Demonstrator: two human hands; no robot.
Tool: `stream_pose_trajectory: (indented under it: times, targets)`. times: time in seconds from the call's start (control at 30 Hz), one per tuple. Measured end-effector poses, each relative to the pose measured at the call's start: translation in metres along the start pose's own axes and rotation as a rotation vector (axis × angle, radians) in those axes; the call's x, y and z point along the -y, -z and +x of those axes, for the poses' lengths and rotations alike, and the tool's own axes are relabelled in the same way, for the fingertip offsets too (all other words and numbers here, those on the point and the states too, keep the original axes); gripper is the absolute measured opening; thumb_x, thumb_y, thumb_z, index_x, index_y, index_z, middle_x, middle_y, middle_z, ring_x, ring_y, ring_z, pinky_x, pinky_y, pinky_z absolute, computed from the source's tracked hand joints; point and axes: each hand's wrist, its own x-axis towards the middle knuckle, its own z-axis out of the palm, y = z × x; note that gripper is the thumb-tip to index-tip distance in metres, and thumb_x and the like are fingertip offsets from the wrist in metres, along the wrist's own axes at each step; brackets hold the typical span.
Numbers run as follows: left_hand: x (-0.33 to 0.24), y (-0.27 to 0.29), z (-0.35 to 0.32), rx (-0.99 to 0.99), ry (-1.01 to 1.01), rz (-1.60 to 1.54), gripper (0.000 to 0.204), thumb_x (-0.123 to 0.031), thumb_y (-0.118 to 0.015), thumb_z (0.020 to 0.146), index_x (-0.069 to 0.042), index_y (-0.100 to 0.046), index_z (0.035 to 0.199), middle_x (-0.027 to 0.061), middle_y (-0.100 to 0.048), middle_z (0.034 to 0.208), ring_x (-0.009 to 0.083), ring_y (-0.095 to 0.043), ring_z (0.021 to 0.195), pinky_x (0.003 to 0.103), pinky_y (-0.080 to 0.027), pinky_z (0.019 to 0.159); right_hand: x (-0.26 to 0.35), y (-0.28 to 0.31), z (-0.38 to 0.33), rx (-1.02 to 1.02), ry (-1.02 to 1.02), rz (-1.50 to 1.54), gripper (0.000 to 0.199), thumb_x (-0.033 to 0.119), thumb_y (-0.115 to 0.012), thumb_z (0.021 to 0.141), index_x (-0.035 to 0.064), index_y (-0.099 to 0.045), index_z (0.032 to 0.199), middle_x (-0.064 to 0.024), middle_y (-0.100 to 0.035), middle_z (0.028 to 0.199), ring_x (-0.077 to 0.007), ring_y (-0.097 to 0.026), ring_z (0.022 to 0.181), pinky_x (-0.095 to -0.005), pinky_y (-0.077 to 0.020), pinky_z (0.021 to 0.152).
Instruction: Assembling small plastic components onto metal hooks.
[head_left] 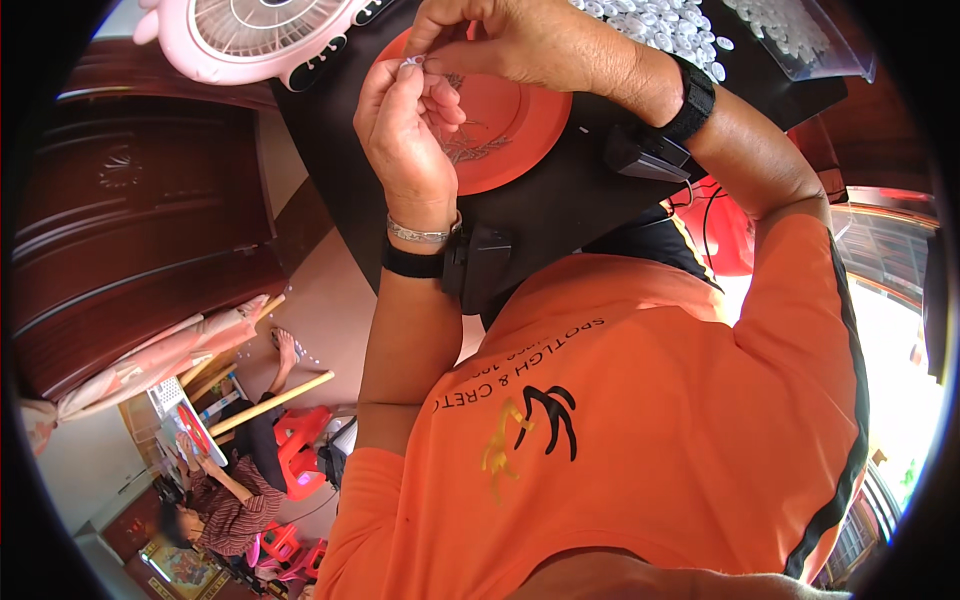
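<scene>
Over a red plate (540,130) on the black table, both of my hands work close together. My left hand (408,135) pinches a small white plastic piece (411,62) between thumb and forefinger, with the other fingers curled. My right hand (515,42) comes in from the right, its thumb and fingers pinched close to that piece. Whatever the right fingertips hold is too small to make out. Thin metal pins (478,150) lie scattered in the plate below the hands, partly hidden by them.
A pile of round white plastic pieces (660,25) lies beyond my right forearm, beside a clear plastic bin (800,45) of similar ones. A pink fan (265,40) stands at the far left. Another person (235,505) sits at a table in the lower left, near red stools (300,455).
</scene>
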Motion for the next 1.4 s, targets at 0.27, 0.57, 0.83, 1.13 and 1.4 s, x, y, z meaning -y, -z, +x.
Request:
stream_pose_trajectory:
  times: [0.27,0.57,0.83,1.13,1.4]
  targets:
    - [0.003,0.0,0.002,-0.05,-0.039,0.014,0.017,-0.016,-0.05,0.09,-0.003,-0.055,0.081,0.0036,-0.056,0.062,0.0095,-0.051,0.052,0.02,-0.036,0.047,-0.011,-0.006,-0.002,-0.088,0.102,0.042,0.013,0.0,-0.066,0.078,-0.0009,-0.065,0.091,-0.0106,-0.068,0.084,-0.0178,-0.065,0.076,-0.029,-0.051,0.068]
    - [0.002,0.003,0.006,-0.137,0.04,-0.07,0.013,-0.012,-0.051,0.087,-0.003,-0.055,0.079,0.003,-0.054,0.061,0.0098,-0.047,0.047,0.021,-0.036,0.045,0.005,0.022,-0.014,0.132,0.046,-0.813,0.015,0.018,-0.062,0.074,0.004,-0.068,0.076,-0.0171,-0.063,0.07,-0.0374,-0.062,0.069,-0.0426,-0.0494,0.061]
    - [0.004,0.005,0.005,-0.106,0.188,-0.046,0.014,-0.017,-0.052,0.088,-0.004,-0.053,0.081,0.0039,-0.051,0.065,0.0133,-0.047,0.055,0.027,-0.035,0.051,-0.028,0.008,-0.017,0.269,0.129,-1.087,0.017,0.013,-0.056,0.075,0.0022,-0.064,0.065,-0.0154,-0.063,0.066,-0.0308,-0.063,0.065,-0.038,-0.0496,0.054]
    - [0.002,0.008,0.005,-0.064,0.207,-0.023,0.015,-0.019,-0.052,0.089,-0.005,-0.054,0.082,0.004,-0.053,0.066,0.0137,-0.049,0.056,0.026,-0.036,0.052,-0.037,0.004,-0.007,0.017,-0.011,-0.682,0.013,0.008,-0.056,0.08,0.0005,-0.062,0.088,-0.0181,-0.065,0.086,-0.0348,-0.064,0.078,-0.0388,-0.0507,0.066]
    - [-0.001,0.005,0.002,-0.029,0.208,-0.074,0.017,-0.016,-0.052,0.088,-0.003,-0.055,0.078,0.0026,-0.055,0.062,0.0107,-0.049,0.049,0.022,-0.037,0.047,-0.034,0.016,0.002,0.068,-0.18,-0.023,0.017,0.002,-0.062,0.082,-0.0017,-0.062,0.098,-0.0099,-0.065,0.088,-0.0169,-0.06,0.084,-0.0289,-0.0479,0.076]
